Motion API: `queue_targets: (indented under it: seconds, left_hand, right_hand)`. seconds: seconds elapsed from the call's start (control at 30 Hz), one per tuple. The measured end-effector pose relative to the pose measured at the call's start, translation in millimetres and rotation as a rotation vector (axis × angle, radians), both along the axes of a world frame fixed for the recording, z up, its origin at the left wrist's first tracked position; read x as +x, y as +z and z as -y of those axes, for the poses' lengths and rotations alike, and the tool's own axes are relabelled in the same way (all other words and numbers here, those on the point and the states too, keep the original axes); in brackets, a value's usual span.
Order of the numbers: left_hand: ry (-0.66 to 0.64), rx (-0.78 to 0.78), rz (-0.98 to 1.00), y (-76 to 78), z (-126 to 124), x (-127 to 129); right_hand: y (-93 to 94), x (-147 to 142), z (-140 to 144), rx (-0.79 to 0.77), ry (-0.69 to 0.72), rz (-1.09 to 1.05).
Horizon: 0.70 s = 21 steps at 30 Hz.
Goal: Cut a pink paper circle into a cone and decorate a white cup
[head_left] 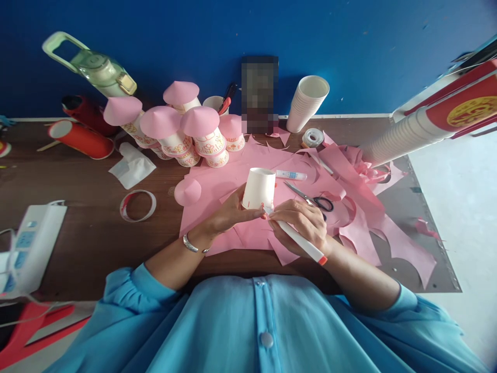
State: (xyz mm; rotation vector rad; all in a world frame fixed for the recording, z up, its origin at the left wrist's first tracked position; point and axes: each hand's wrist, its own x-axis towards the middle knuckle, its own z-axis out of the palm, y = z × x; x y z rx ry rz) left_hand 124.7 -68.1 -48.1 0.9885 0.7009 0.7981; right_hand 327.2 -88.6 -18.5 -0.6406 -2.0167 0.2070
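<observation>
Brown table (89,228) against a blue wall (368,46), strewn with pink paper (361,207).

Left hand (229,212): fingers curled round an upturned white cup (259,188), thumb and fingertips pinching near its rim, cup tilted slightly and held just above the paper, mid-table in front of the body. Right hand (301,223): fingers closed on a white marker (298,239) with a red end, tip touching the cup's lower edge.

Just beyond the cup, a glue tube (291,175) and scissors (312,199) lying on the paper. To the left, a loose pink cone (188,191), a tape ring (137,205), a tissue (132,166). Further back, a cluster of decorated cups topped with pink cones (182,127), a cup stack (308,103), a tape roll (312,138), a green bottle (91,65), red tubes (79,137). Far left, a power strip (29,243).

Likely risks: thin cup wall denting under the pinch and throwing the line off; cup rolling in the fingers while the marker presses; fresh ink smearing against the left thumb; sleeve or wrist brushing the scissors close by the right hand.

Writing: small print on the glue tube, too small to read; patterns on the finished cups, not legible; a gold emblem on the red item (469,111) at right, unreadable.
</observation>
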Motion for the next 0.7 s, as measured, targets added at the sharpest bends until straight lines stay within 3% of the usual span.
queue_targets:
  seconds: [0.27,0.7]
  left_hand:
    - [-0.009,0.003,-0.036,-5.3,0.5,-0.6]
    - [-0.037,0.003,-0.052,1.0,-0.4,-1.5]
  right_hand:
    - [-2.6,-2.5,-0.3,0.015,-0.015,-0.016]
    - [0.7,0.5,-1.0,-0.008,-0.03,-0.018]
